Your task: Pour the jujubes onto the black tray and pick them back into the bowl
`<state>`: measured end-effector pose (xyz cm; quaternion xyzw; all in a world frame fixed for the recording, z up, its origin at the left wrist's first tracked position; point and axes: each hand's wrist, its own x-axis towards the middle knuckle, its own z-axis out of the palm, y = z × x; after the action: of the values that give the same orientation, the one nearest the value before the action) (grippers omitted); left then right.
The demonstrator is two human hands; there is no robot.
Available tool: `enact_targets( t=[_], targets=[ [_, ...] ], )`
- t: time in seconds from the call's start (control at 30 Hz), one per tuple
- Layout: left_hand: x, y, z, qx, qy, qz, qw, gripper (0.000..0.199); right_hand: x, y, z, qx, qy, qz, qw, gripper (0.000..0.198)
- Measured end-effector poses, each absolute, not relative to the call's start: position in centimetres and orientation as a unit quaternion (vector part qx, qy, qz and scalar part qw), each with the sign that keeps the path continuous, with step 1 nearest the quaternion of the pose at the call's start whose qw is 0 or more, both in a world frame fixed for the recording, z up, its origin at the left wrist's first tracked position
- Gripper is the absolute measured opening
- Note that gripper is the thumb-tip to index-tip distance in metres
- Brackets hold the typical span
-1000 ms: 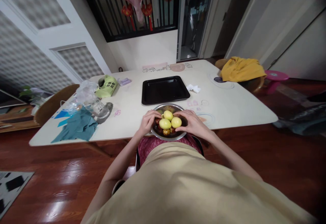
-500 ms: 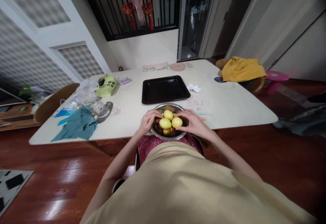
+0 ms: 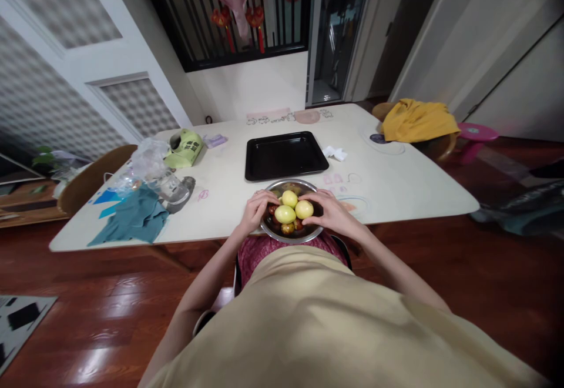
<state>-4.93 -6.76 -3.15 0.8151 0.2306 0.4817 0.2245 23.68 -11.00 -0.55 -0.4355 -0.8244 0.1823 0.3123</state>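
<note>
A round metal bowl [image 3: 296, 239] sits at the table's near edge, right in front of my body. Inside it, three smooth yellow-green fruits [image 3: 285, 214] lie on top of several smaller reddish-brown ones [image 3: 288, 228]; their exact kind is unclear. My left hand [image 3: 258, 207] curls over the bowl's left rim, its fingertips beside the fruit. At the right side, my right hand [image 3: 325, 209] has thumb and fingers around the rightmost yellow fruit [image 3: 304, 209], which is still within the bowl.
Beyond the bowl lies a black baking tray [image 3: 286, 156] on the white table [image 3: 396, 194]. Crumpled white tissue [image 3: 335, 153] is right of it. Leftward are a teal cloth [image 3: 136, 217], clear plastic [image 3: 152, 159] and a green visor [image 3: 185, 148]. A yellow cloth [image 3: 418, 120] hangs over a chair.
My right hand and the yellow fruit in its fingers have shifted slightly left, toward the other fruits. The left hand stays on the bowl's rim.
</note>
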Motion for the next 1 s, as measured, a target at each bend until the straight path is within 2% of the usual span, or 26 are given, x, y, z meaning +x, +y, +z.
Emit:
enact_targets(
  t=[0.27, 0.8, 1.0],
  targets=[
    [-4.9, -6.7, -3.2, 0.816, 0.223, 0.485, 0.221, 0.054, 24.3, -10.8, -0.7, -0.416, -0.835, 0.198, 0.302, 0.065],
    [-5.0, -6.6, -3.4, 0.815, 0.227, 0.485, 0.222, 0.055, 24.4, -11.0, -0.3, -0.429, -0.84, 0.188, 0.276, 0.047],
    [-4.9, -6.7, -3.3, 0.816, 0.217, 0.488, 0.219, 0.053, 24.2, -11.1, 0.0, -0.431, -0.832, 0.213, 0.277, 0.05]
  ],
)
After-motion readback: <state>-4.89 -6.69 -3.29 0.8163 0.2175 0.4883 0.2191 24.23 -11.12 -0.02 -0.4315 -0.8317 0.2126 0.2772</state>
